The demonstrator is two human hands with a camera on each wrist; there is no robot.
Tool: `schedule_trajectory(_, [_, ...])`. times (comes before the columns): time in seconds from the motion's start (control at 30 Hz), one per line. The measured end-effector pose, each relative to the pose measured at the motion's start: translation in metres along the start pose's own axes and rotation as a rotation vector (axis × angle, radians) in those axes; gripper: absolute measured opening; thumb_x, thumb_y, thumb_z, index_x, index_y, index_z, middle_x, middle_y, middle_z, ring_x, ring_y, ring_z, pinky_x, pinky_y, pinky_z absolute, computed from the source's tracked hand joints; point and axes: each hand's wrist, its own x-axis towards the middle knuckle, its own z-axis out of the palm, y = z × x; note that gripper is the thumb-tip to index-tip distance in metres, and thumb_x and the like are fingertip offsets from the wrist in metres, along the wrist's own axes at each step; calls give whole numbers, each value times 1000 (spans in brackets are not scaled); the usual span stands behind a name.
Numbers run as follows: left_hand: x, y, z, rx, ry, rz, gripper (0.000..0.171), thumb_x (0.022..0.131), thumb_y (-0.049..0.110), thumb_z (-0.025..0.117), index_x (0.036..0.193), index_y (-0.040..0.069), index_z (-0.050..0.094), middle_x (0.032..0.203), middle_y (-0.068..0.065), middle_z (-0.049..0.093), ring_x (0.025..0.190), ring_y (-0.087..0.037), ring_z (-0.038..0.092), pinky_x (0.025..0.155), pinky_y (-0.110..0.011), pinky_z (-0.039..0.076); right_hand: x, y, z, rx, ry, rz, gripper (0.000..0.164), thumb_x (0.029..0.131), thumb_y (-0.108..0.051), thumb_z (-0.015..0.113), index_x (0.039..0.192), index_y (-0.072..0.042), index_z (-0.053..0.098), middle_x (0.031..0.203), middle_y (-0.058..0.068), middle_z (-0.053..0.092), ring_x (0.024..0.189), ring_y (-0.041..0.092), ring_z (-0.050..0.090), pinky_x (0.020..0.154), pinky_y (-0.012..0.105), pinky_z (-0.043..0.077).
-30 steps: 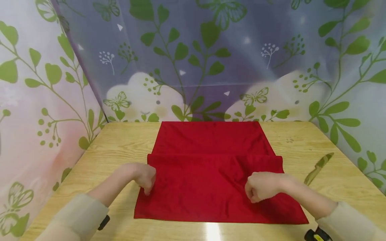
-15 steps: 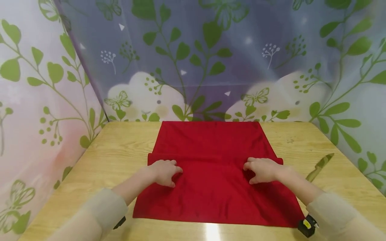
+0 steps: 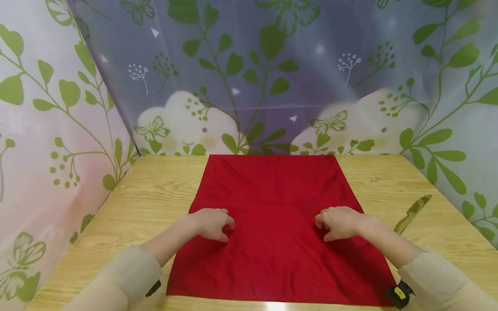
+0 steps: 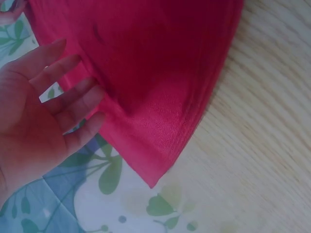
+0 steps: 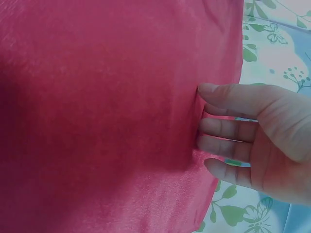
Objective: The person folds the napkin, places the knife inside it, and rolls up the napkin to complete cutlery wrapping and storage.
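Observation:
A red cloth point(image 3: 272, 185) lies spread over the wooden table, with faint creases across its middle. Over its left part is my left hand point(image 3: 213, 223), fingers loosely bent and nothing held between them. In the left wrist view those fingers point(image 4: 80, 104) are spread, with a cloth corner beyond them. My right hand point(image 3: 337, 222) is at the cloth's right part, bent fingers pointing down. The right wrist view shows its fingertips point(image 5: 208, 141) and thumb right at the red surface, where a small crease runs alongside them.
A knife point(image 3: 413, 214) lies on the table point(image 3: 155, 185) to the right of the cloth, close to my right forearm. Curtains printed with leaves and butterflies point(image 3: 249, 86) stand along the table's back and sides. A dark wrist device point(image 3: 399, 294) is under the right sleeve.
Both hands first moved inward and forward, their fingers loosening. The raised fold across the cloth's middle has since flattened, and its near edge has slid towards me.

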Motion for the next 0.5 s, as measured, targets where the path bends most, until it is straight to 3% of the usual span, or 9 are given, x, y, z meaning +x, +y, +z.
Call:
schedule_trajectory(0.2, [-2,1,-2,-17,0,6,15,82,21,69,97,17,67,91,3,56,87,-13,53,76,-32,44,-1,-1,0,18,5,-19,20,73,-16,77,75,-16,57,67,-11,47,61,4,45,56,25,40])
schedule_trajectory(0.33, [-1,-2,0,25,52,27,9,84,23,67,91,17,68,84,4,56,82,-12,53,71,-31,45,0,0,2,-5,35,-43,19,73,-16,77,75,-17,57,69,-11,46,63,4,45,58,25,41])
schedule_trajectory(0.5, [4,-12,3,145,151,-5,21,84,28,66,101,15,67,89,-1,55,86,-20,55,73,-37,44,2,-1,5,-56,99,-71,29,74,-17,76,98,-11,62,83,-7,52,73,8,51,65,28,45])
